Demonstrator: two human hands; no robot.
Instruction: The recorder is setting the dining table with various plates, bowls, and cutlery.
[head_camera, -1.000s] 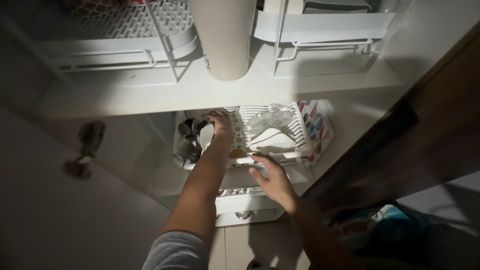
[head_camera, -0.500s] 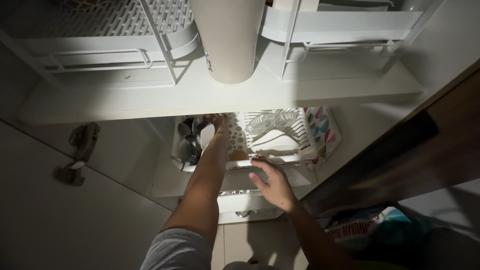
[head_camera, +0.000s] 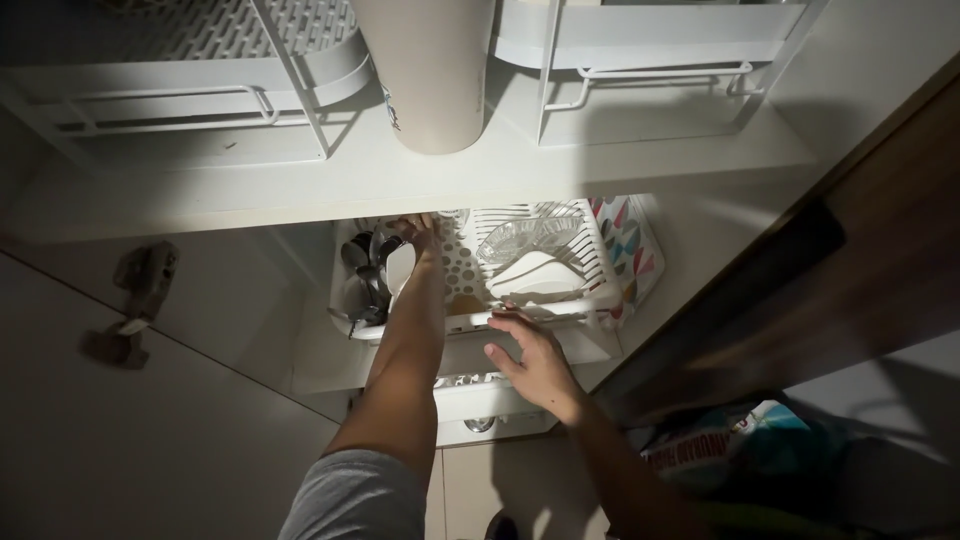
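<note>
Left hand (head_camera: 418, 232): reached deep under the shelf edge (head_camera: 400, 205), fingers curled among the spoons and ladles (head_camera: 368, 275) in the cutlery compartment at the left end of the white dish rack (head_camera: 540, 312). Whether the fingers gripped a utensil could not be told; the shelf's front edge hid the fingertips. Room above the hand was tight, the shelf edge lying just over the knuckles.

Right hand (head_camera: 530, 355): fingers spread, empty, fingertips touching the rack's front rim near its middle. Open space lay below and toward the person.

In the rack: a white dish (head_camera: 535, 272) and a clear glass dish (head_camera: 520, 236) on the right side, apart from both hands. A patterned cloth (head_camera: 630, 245) lay just beyond the rack's right end. A pale cylinder (head_camera: 425, 70) stood on the shelf above.
</note>
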